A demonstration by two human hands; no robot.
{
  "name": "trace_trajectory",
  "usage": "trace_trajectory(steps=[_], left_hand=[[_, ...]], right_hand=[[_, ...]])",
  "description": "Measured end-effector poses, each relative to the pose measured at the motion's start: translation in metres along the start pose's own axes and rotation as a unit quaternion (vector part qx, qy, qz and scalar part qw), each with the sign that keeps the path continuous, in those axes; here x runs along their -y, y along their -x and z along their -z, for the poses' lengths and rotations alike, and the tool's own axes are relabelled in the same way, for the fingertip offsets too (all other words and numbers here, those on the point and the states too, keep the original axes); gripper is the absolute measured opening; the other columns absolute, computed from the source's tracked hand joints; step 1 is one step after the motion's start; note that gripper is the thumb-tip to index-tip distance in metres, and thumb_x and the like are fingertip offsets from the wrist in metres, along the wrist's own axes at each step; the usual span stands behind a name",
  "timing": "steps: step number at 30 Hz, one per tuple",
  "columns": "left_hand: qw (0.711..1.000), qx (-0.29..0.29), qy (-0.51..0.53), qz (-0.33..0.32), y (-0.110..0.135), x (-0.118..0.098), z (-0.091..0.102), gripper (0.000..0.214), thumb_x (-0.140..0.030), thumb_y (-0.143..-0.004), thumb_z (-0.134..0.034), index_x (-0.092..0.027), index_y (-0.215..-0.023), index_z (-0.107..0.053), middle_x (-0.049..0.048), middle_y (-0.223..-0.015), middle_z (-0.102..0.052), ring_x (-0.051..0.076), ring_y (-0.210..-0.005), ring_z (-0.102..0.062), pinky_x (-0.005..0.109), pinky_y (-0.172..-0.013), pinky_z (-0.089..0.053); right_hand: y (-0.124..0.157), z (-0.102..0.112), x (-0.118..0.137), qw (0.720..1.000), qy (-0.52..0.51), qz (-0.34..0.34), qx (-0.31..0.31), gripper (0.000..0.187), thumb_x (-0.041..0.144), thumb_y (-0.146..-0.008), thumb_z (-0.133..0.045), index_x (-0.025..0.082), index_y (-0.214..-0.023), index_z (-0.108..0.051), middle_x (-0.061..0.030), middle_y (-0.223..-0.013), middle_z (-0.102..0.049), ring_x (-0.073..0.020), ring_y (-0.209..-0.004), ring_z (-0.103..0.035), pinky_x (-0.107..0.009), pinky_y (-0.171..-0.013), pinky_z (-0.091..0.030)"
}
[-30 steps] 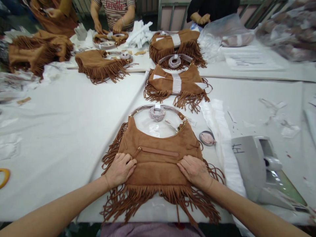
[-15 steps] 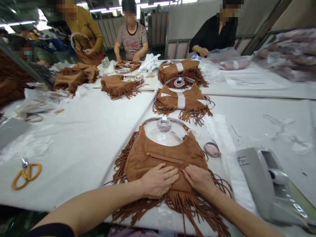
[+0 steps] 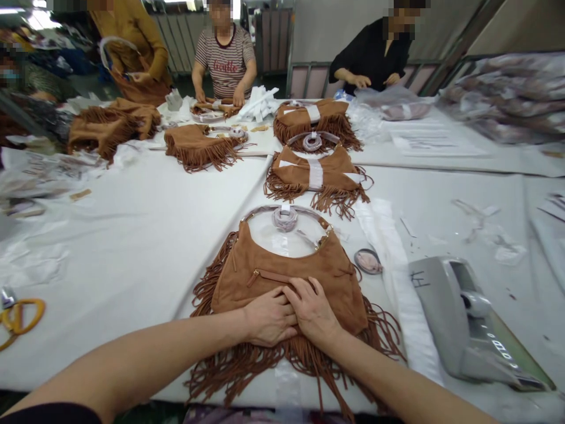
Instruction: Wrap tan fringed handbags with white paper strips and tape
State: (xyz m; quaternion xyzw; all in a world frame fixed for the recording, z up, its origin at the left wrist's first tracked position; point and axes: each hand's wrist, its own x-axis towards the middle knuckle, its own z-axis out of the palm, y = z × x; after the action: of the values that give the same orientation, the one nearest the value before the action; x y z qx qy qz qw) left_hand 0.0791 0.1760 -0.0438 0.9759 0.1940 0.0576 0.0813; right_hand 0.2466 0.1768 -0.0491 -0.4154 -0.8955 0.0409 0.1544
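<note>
A brown suede handbag (image 3: 339,282) with long fringe lies flat before me, its curved handle and wrapped strap coil (image 3: 285,218) pointing away. My left hand (image 3: 270,318) rests on the lower front of the bag, holding nothing. Beside it, my right hand (image 3: 312,313) lies on the bag below the zipper pocket (image 3: 278,275), its fingers spread and overlapping my left fingertips. A clear strip of tape (image 3: 288,383) sticks out under the bag's near edge.
A grey tape dispenser (image 3: 445,318) stands at right; yellow-handled scissors (image 3: 20,318) lie at left. Another fringed bag (image 3: 293,171), bound with a white band, sits beyond. Co-workers handle bags across the table. Plastic-wrapped bundles (image 3: 507,100) are piled at far right.
My right hand has slid left across the bag until its fingers overlap my left hand. My left fingers have drawn in somewhat. The view has shifted, moving things slightly left.
</note>
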Motion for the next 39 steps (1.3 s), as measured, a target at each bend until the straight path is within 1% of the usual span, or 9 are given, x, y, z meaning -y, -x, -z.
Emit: trace_trajectory(steps=[3, 11, 18, 21, 26, 30, 33, 35, 39], left_hand=[[1.000, -0.011, 0.019, 0.012, 0.001, 0.003, 0.001, 0.032, -0.039, -0.096, -0.039, -0.016, -0.107, -0.058, 0.0060, -0.105, -0.062, 0.027, -0.105, -0.047, 0.048, -0.102, -0.026], [0.999, -0.013, 0.036, 0.023, 0.000, 0.004, 0.001, 0.033, -0.040, -0.093, -0.044, -0.016, -0.111, -0.057, 0.0064, -0.106, -0.062, 0.028, -0.109, -0.045, 0.049, -0.104, -0.026], [0.998, -0.041, -0.004, 0.054, 0.001, -0.009, -0.002, 0.041, -0.043, -0.093, -0.042, -0.016, -0.123, -0.054, 0.0093, -0.122, -0.057, 0.030, -0.125, -0.036, 0.052, -0.110, -0.017], [0.996, -0.059, -0.007, 0.060, 0.002, -0.013, -0.007, 0.041, -0.036, -0.092, -0.045, -0.018, -0.128, -0.051, 0.0090, -0.132, -0.051, 0.029, -0.130, -0.031, 0.052, -0.112, -0.016], [0.996, -0.065, -0.009, 0.058, 0.004, -0.013, -0.010, 0.043, -0.029, -0.090, -0.046, -0.023, -0.133, -0.047, 0.0058, -0.139, -0.046, 0.027, -0.130, -0.033, 0.051, -0.114, -0.014], [0.997, -0.063, -0.046, 0.024, 0.004, -0.015, -0.008, 0.048, -0.030, -0.093, -0.041, -0.021, -0.140, -0.038, 0.0088, -0.144, -0.041, 0.029, -0.132, -0.032, 0.053, -0.112, -0.018], [0.997, -0.064, -0.034, 0.031, 0.003, -0.016, -0.006, 0.053, -0.025, -0.091, -0.041, -0.019, -0.143, -0.033, 0.0109, -0.145, -0.039, 0.030, -0.130, -0.036, 0.052, -0.109, -0.028], [0.996, -0.068, -0.011, 0.052, 0.002, -0.015, -0.004, 0.057, -0.025, -0.089, -0.043, -0.017, -0.144, -0.029, 0.0123, -0.147, -0.035, 0.030, -0.132, -0.035, 0.050, -0.108, -0.034], [0.993, -0.092, -0.011, 0.072, 0.003, -0.011, -0.010, 0.070, -0.013, -0.081, -0.043, -0.012, -0.147, -0.020, 0.0131, -0.148, -0.033, 0.026, -0.136, -0.029, 0.045, -0.110, -0.035]], right_hand=[[0.004, -0.001, -0.005, 1.000, -0.029, -0.006, 0.004, 0.032, 0.012, -0.085, -0.046, 0.019, -0.116, -0.055, -0.0102, -0.119, -0.056, -0.0229, -0.112, -0.046, -0.044, -0.106, -0.022], [0.001, -0.006, -0.006, 0.997, -0.069, -0.034, -0.021, 0.029, 0.012, -0.085, -0.044, 0.019, -0.111, -0.058, -0.0095, -0.116, -0.058, -0.0225, -0.110, -0.048, -0.042, -0.105, -0.024], [-0.007, -0.009, 0.013, 0.985, -0.062, -0.147, -0.058, 0.025, 0.008, -0.086, -0.044, 0.021, -0.101, -0.058, -0.0049, -0.105, -0.060, -0.0198, -0.099, -0.050, -0.039, -0.097, -0.030], [-0.005, -0.017, 0.017, 0.975, -0.063, -0.197, -0.085, 0.021, 0.009, -0.085, -0.046, 0.022, -0.095, -0.059, -0.0034, -0.098, -0.059, -0.0198, -0.094, -0.051, -0.039, -0.095, -0.032], [-0.007, -0.019, 0.022, 0.968, -0.097, -0.207, -0.108, 0.021, 0.010, -0.085, -0.043, 0.022, -0.093, -0.058, -0.0031, -0.094, -0.060, -0.0205, -0.092, -0.053, -0.041, -0.094, -0.034], [-0.027, 0.010, 0.041, 0.959, -0.098, -0.226, -0.141, 0.029, 0.024, -0.092, -0.038, 0.020, -0.116, -0.052, -0.0094, -0.109, -0.061, -0.0243, -0.105, -0.053, -0.050, -0.100, -0.031], [-0.032, 0.027, 0.046, 0.972, -0.082, -0.153, -0.159, 0.047, 0.039, -0.092, -0.038, 0.020, -0.135, -0.039, -0.0128, -0.135, -0.048, -0.0297, -0.126, -0.041, -0.060, -0.108, -0.017], [-0.024, 0.025, 0.036, 0.978, -0.061, -0.125, -0.157, 0.050, 0.040, -0.093, -0.037, 0.021, -0.139, -0.037, -0.0127, -0.140, -0.043, -0.0311, -0.131, -0.036, -0.062, -0.109, -0.015], [-0.002, 0.002, 0.013, 0.978, -0.038, -0.168, -0.114, 0.050, 0.033, -0.094, -0.036, 0.018, -0.141, -0.035, -0.0138, -0.140, -0.045, -0.0301, -0.133, -0.034, -0.062, -0.108, -0.021]])
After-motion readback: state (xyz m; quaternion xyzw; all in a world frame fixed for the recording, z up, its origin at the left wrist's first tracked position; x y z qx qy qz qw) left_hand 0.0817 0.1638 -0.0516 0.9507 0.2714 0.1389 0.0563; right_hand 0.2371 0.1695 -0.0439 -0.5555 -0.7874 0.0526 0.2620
